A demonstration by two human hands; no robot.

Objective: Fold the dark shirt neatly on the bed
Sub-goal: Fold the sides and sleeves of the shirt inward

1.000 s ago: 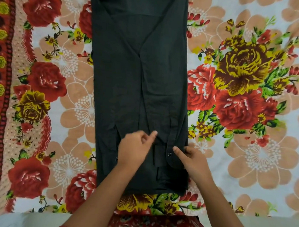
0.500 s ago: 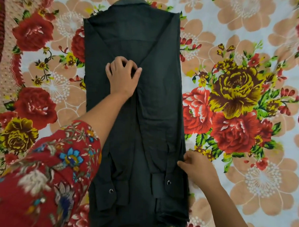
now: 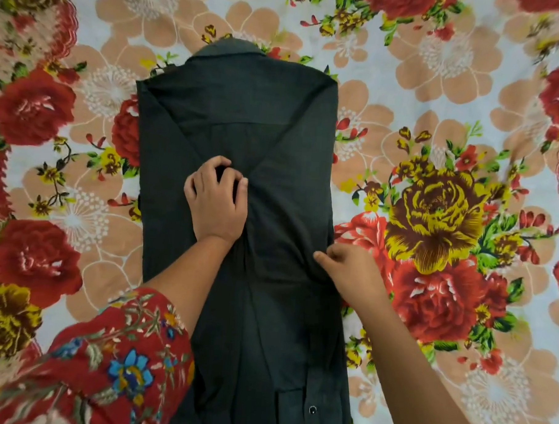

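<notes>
**A:** Here's the dark shirt (image 3: pixel 275 122), flat on the bed (image 3: pixel 454 68) and running lengthwise down the floral sheet. The collar (image 3: pixel 229 47) points to the far edge, and the hem runs out of view toward the near edge.

**B:** Both sides are folded in over the middle, so it's one long, narrow panel. The folded-in parts meet in a V across the upper half.

**A:** The left grip (image 3: pixel 217 202) is right at the centre of the shirt, at the point of that V. The fingers are curled down with the thumb closed against them, and a pinch of dark cloth is bunched between.

**B:** And the right grip (image 3: pixel 349 272)?

**A:** It's at the shirt's right-hand edge, closer to the near edge of the bed than the left one. The fingers are curled under and the thumb lies on top of the cloth, nipping the folded edge. How much fabric it has, I can't tell.

**B:** Creases run through the cloth between the two grips. There's a red flowered sleeve (image 3: pixel 111 364) on the left arm, while the right forearm is bare.

**A:** One metal snap (image 3: pixel 312 409) shows low on the shirt, toward the near edge.
</notes>
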